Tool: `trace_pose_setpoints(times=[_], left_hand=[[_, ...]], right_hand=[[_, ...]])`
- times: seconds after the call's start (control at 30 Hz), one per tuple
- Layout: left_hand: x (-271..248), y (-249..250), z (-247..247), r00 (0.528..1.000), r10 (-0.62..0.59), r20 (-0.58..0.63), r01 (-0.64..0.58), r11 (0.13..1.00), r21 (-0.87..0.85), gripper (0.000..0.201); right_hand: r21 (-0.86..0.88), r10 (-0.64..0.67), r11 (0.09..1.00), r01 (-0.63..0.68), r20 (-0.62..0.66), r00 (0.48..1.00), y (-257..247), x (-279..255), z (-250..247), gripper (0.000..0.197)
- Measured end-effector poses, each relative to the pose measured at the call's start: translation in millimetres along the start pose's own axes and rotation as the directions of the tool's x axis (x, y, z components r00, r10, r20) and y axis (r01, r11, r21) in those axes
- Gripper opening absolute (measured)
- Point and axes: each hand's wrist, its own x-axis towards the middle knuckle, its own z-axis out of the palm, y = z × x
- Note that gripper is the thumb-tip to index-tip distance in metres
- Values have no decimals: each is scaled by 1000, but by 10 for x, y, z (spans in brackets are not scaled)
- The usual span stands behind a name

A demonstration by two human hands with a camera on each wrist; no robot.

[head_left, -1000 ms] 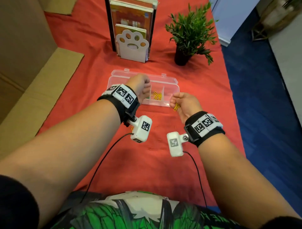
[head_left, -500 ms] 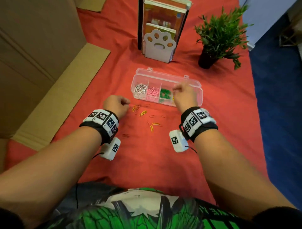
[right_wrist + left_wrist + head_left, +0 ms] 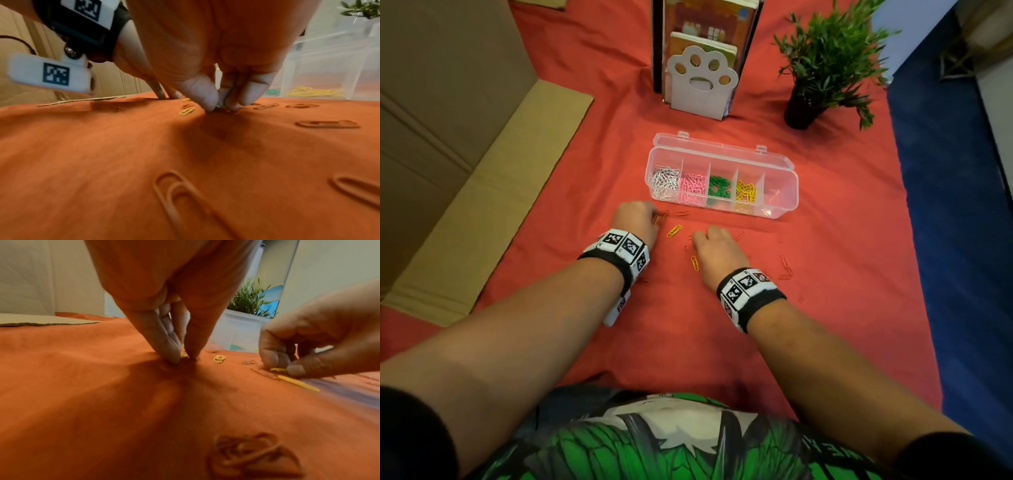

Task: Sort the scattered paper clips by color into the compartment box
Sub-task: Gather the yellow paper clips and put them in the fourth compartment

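Red paper clips (image 3: pixel 786 265) barely visible against red cloth (image 3: pixel 688 342), left hand (image 3: pixel 637 222) pinching yellow clip (image 3: pixel 183 354), right hand (image 3: pixel 717 253) pinching another yellow clip (image 3: pixel 278 369), compartment box (image 3: pixel 780 178) just beyond both hands, plant (image 3: pixel 825 61) farther back

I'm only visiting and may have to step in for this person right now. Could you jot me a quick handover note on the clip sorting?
Left hand: fingertips pinching a yellow clip on the red cloth.
Right hand: fingertips pinching at a clip on the cloth; it looks yellow, mostly hidden.
Box: open beyond the hands; compartments left to right hold white, pink, green and yellow clips, and the last has only a clip or two.
Done: white, pink and green look sorted.
Left: a few yellow clips and several red clips, hard to spot on the cloth.
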Motion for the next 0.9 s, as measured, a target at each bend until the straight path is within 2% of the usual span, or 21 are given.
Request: trace_pose_setpoints(times=[0.07, 0.23, 0.3, 0.4, 0.47, 0.57, 0.67, 0.73, 0.77, 0.83, 0.87, 0.9], left_hand=[[18, -35, 17, 1000, 11, 15, -12, 999, 32, 27], [30, -108, 42, 1000, -27, -9, 27, 999, -42, 31], [15, -111, 40, 999, -36, -13, 35, 997, -62, 29], [-24, -106, 35, 993, -120, 19, 122, 978, -170, 23], [-45, -82, 36, 971, -216, 100, 238, 891, -387, 15], [-59, -13, 24, 904, -340, 261, 423, 617, -663, 21], [-103, 90, -23, 864, -305, 401, 494, 358, -792, 22], [-121, 126, -44, 844, -256, 472, 529, 247, -812, 23], [-124, 139, -56, 833, -248, 494, 545, 214, -811, 23], [-96, 172, -46, 826, -257, 502, 554, 204, -807, 22], [-82, 199, -38, 829, -270, 490, 550, 235, -801, 21], [-57, 212, -16, 848, -287, 446, 525, 333, -783, 20]], right_hand=[[44, 23, 999, -24, 17, 1000, 34, 10, -16, 31], [353, 133, 925, -140, 46, 990, 71, 3, -36, 31], [349, 133, 926, -143, 52, 990, 15, -14, 0, 29], [226, 122, 965, -135, 75, 990, -93, -47, 49, 30], [90, 96, 991, -103, 82, 992, -166, -64, 58, 34], [-24, 88, 996, -87, 68, 994, -265, -69, 51, 33], [-21, 119, 993, -118, 54, 991, -274, -59, 58, 31], [-39, 119, 992, -117, 53, 991, -236, -87, 68, 31], [-50, 111, 993, -108, 54, 992, -202, -109, 73, 30], [-16, 103, 995, -102, 81, 991, -114, -143, 65, 28], [35, 119, 992, -123, 103, 988, -58, -156, 53, 27], [100, 154, 981, -168, 130, 979, 7, -152, 37, 26]])
